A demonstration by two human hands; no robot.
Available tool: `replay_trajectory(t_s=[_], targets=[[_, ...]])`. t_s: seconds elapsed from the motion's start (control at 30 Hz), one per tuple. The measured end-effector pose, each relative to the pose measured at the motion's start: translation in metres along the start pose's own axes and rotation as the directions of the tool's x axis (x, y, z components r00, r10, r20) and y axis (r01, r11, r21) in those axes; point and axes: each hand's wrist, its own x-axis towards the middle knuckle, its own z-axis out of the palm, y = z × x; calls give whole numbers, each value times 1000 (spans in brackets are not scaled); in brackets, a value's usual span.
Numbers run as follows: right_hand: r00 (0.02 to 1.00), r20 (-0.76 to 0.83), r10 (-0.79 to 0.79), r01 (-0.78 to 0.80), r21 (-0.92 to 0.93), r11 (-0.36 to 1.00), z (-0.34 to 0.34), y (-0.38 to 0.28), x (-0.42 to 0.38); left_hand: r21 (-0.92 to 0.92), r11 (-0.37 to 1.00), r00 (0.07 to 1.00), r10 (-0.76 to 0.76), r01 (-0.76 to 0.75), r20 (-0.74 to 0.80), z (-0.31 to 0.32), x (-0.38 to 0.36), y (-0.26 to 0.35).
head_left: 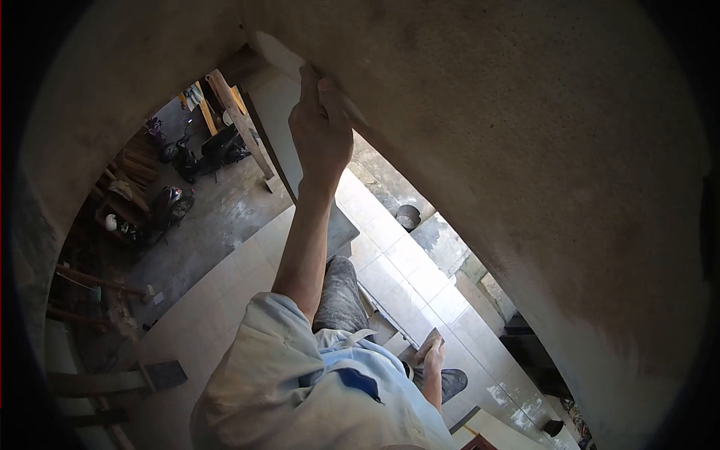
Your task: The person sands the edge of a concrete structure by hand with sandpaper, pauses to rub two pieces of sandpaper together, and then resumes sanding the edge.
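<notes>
My left hand [322, 139] is raised high against the lower edge of a rough grey plastered wall or beam [525, 150]. Its fingers are closed together, with the thumb beside the index finger; anything between them is hidden. Just past the fingertips, a paler smooth patch [277, 52] runs along the plaster edge. Down by my right thigh, my right hand [433, 356] is closed around a small, flat brownish piece [430, 340], too small to name.
Far below lies a pale tiled floor [397, 262], with a dark bucket [408, 217] by its edge. Parked motorbikes [206, 154] and stacked wood [135, 169] are at the left. A wooden post [240, 124] stands near them. A dark-ended wooden piece [161, 375] is at lower left.
</notes>
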Motion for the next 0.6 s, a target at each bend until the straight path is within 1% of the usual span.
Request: replay_trajectory(t_s=[0.03, 0.07, 0.1, 0.13, 0.17, 0.2, 0.3, 0.4, 0.5, 0.53, 0.6], targets=[[1000, -5, -15, 15, -5, 1000, 2, -1, 3, 75, 996, 998, 53, -52, -13, 4, -5, -3], [999, 16, 28, -28, 0, 1000, 2, -3, 3, 122, 988, 995, 96, -92, -29, 7, -13, -3], [997, 36, 68, -68, 3, 998, 4, -27, -11, 151, 978, 987, 155, -147, -42, 9, -25, 1], [996, 43, 80, -80, -4, 997, 4, -27, -10, 179, 963, 976, 213, -201, -51, 11, -35, 2], [995, 50, 91, -91, -10, 996, 5, -27, -8, 192, 955, 970, 238, -224, -48, 12, -38, 1], [998, 41, 50, -49, -17, 999, 8, -19, 4, 255, 950, 982, 187, -181, 3, 7, -48, 4], [999, 9, -34, 35, -63, 997, 5, 8, 13, 252, 966, 997, 35, -50, 67, 3, -7, -1], [999, 46, 11, -10, -25, 1000, 6, -18, -4, 248, 966, 993, -90, 68, 78, -2, 12, 9], [1000, 11, 22, -21, -19, 1000, 10, -13, -2, 293, 954, 998, 64, -69, 27, -1, -27, 24], [999, 31, 37, -36, -34, 999, 15, -28, -6, 387, 909, 987, 157, -154, 25, 2, -43, 17], [995, 64, 81, -75, -80, 994, 17, -51, -17, 397, 886, 967, 256, -238, 8, 3, -47, 3]])
